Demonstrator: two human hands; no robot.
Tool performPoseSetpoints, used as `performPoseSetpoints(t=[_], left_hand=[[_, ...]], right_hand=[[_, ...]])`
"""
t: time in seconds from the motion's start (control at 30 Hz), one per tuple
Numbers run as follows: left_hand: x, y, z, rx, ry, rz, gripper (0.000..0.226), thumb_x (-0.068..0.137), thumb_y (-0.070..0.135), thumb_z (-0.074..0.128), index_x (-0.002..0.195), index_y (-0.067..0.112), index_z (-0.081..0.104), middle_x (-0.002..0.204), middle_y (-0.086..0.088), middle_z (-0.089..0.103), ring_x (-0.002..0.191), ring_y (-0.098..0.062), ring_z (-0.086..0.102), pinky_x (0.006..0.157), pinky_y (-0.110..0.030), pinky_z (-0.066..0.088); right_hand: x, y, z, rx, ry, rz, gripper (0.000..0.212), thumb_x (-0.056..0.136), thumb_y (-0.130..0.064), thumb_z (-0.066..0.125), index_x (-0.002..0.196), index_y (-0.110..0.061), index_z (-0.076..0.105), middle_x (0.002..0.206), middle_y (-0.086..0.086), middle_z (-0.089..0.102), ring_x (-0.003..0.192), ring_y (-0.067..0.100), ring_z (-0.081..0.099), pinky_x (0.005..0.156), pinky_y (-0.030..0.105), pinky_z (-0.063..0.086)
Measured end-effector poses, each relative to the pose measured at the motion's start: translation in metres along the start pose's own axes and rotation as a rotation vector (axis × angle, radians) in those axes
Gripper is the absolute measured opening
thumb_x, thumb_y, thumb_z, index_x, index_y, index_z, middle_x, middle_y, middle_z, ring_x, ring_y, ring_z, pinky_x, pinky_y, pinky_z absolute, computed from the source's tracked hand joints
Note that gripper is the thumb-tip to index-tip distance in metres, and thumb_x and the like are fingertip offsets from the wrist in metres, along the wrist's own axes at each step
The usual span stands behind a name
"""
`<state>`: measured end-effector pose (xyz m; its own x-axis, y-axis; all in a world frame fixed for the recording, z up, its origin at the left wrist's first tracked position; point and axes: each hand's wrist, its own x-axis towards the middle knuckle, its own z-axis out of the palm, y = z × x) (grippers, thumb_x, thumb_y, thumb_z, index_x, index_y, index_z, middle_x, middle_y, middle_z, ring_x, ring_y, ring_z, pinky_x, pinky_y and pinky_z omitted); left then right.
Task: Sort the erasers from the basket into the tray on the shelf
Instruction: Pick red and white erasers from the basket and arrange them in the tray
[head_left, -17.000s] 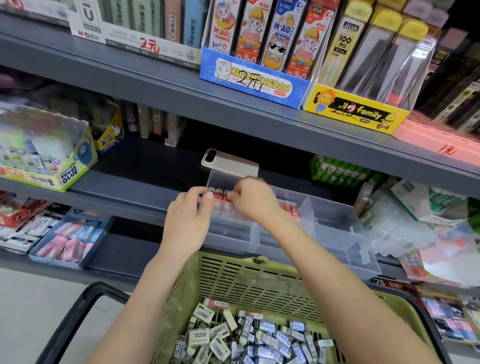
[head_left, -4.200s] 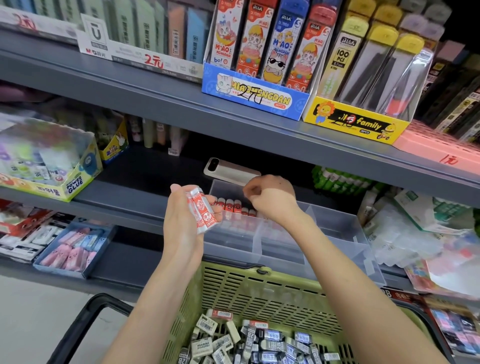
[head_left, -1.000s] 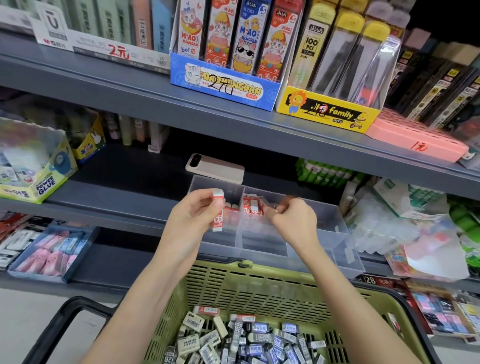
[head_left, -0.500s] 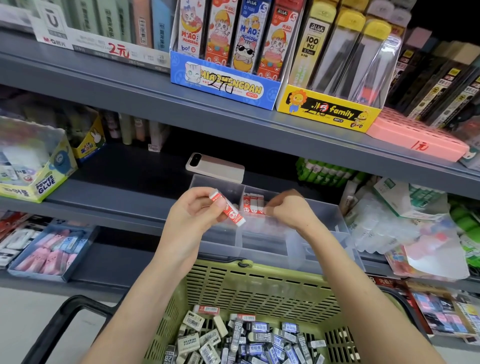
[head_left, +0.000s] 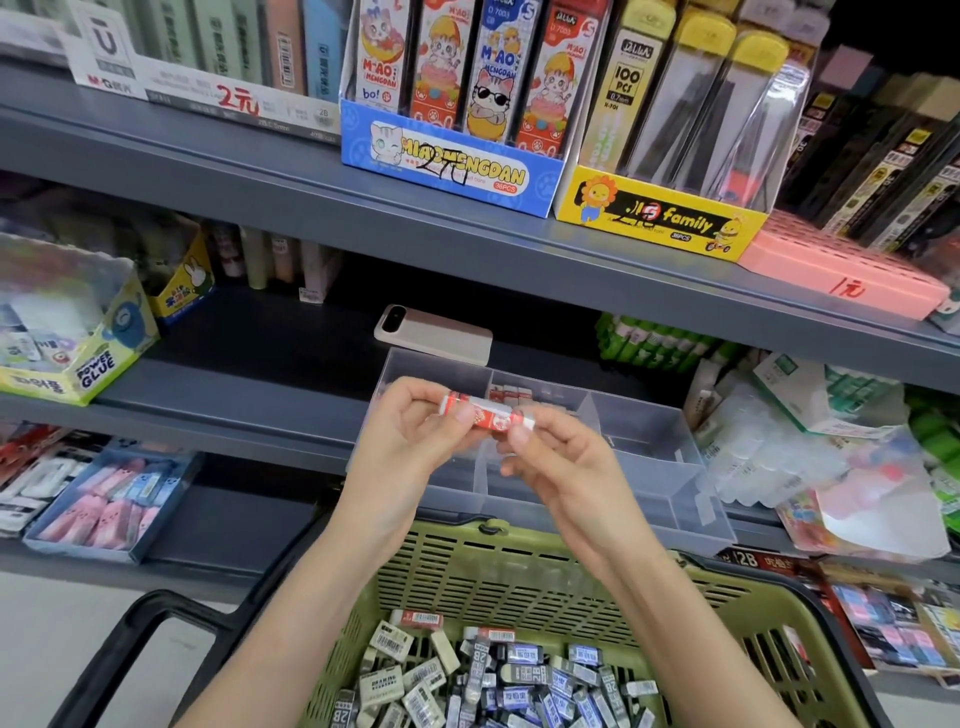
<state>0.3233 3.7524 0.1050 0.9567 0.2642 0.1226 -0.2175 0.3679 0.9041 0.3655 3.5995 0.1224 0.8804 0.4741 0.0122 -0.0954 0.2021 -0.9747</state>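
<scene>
— Pinching that red eraser (head_left: 485, 413) from both ends now, aren't they?

— Yes. The left hand (head_left: 410, 441) has its fingertips closed on the left end, and the right hand (head_left: 566, 467) nips the right end between thumb and forefinger. It lies nearly level in the air, just in front of the tray (head_left: 649, 431). Whether it is one eraser or two end to end, I cannot tell.

— Which step is this, would you say?

— A handover, I'd judge: left to right, on the way into the tray. The row of red erasers (head_left: 511, 393) stands at one o'clock from the held one, in the middle back compartment.

— So what does the next move call for?

— The left fingers letting go, then the right hand turning the eraser upright and setting it beside that row, in the same compartment.

— And the rest?

— Plenty of loose erasers (head_left: 493, 686) lie in the basket (head_left: 493, 566) at six o'clock, so the sorting looks far from done. A phone (head_left: 434, 332) lies on the shelf (head_left: 234, 384) at eleven o'clock from the tray.

— What has changed?

— Half a second ago the left hand alone held the eraser, tilted, while the right hand was back at the tray. Now the right has come forward to take it.
</scene>
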Motion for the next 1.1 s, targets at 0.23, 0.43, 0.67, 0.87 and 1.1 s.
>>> performPoseSetpoints(t=[0.23,0.43,0.67,0.87,1.1], left_hand=[[-0.005,-0.013,0.000,0.912,-0.051,0.280,0.021,0.085,0.037,0.062,0.105,0.032,0.055,0.105,0.024,0.057,0.099,0.010,0.048,0.085,-0.003,0.034],[-0.005,-0.023,0.001,1.260,-0.110,0.377,0.038,0.089,0.037,0.062,0.121,0.017,0.059,0.118,0.003,0.060,0.113,-0.016,0.049,0.091,-0.022,0.029],[-0.004,-0.023,0.001,1.306,-0.131,0.367,0.041,0.090,0.039,0.059,0.125,0.018,0.057,0.120,0.003,0.059,0.115,-0.017,0.049,0.092,-0.024,0.030],[-0.004,-0.024,0.000,1.333,-0.135,0.391,0.039,0.088,0.035,0.063,0.122,0.016,0.059,0.115,0.001,0.062,0.110,-0.019,0.052,0.087,-0.025,0.033],[-0.006,-0.018,0.001,1.307,-0.135,0.392,0.035,0.089,0.030,0.062,0.120,0.014,0.060,0.118,-0.002,0.061,0.114,-0.022,0.050,0.090,-0.025,0.030]], right_hand=[[0.033,-0.019,-0.044,-0.047,0.383,-0.038,0.015,0.087,-0.003,0.059,0.102,-0.005,0.061,0.078,0.006,0.063,0.058,0.011,0.062,0.060,0.019,0.053],[0.068,-0.015,-0.057,-0.628,0.456,0.147,0.032,0.080,0.001,0.070,0.107,0.000,0.054,0.070,0.008,0.064,0.039,0.010,0.056,0.049,0.023,0.050],[0.081,-0.001,-0.051,-0.923,0.405,0.172,0.022,0.076,-0.005,0.074,0.096,0.003,0.070,0.091,0.017,0.070,0.072,0.029,0.068,0.075,0.040,0.058],[0.073,0.010,-0.045,-1.192,0.459,-0.018,0.011,0.080,-0.013,0.071,0.088,-0.007,0.073,0.089,0.008,0.073,0.083,0.021,0.066,0.070,0.021,0.045],[0.034,-0.005,-0.040,-1.372,0.398,-0.200,0.017,0.088,-0.025,0.062,0.095,-0.014,0.072,0.097,0.001,0.072,0.094,0.023,0.058,0.087,0.024,0.035]])
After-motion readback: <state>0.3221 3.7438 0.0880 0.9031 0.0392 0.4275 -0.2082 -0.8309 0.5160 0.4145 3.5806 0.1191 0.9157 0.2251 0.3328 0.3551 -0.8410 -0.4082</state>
